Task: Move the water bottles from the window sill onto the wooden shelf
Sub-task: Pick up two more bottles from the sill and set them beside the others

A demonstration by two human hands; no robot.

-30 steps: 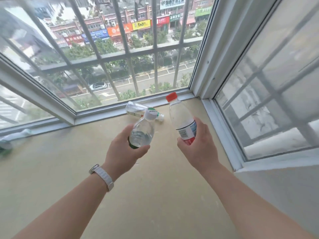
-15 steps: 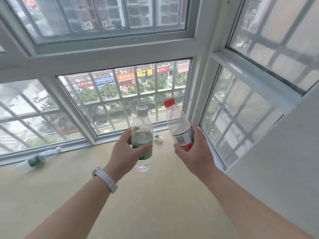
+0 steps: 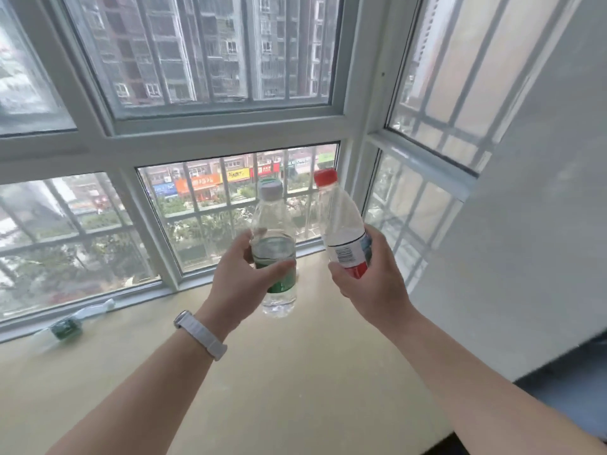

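While both are held in the air above the pale beige window sill [image 3: 295,372], the left hand [image 3: 243,277] curls round an upright clear plastic bottle with a green label [image 3: 274,244], and the right hand [image 3: 371,284] grips a clear red-capped plastic bottle [image 3: 341,224], whose top leans left. The bottles are near each other, not touching. A grey wall [image 3: 525,257] stands close on the right, and bare sill spreads toward the viewer. Another green-labelled bottle [image 3: 72,323] lies far left by the glass. A second ago the left hand's bottle was tilted, and both were lower.
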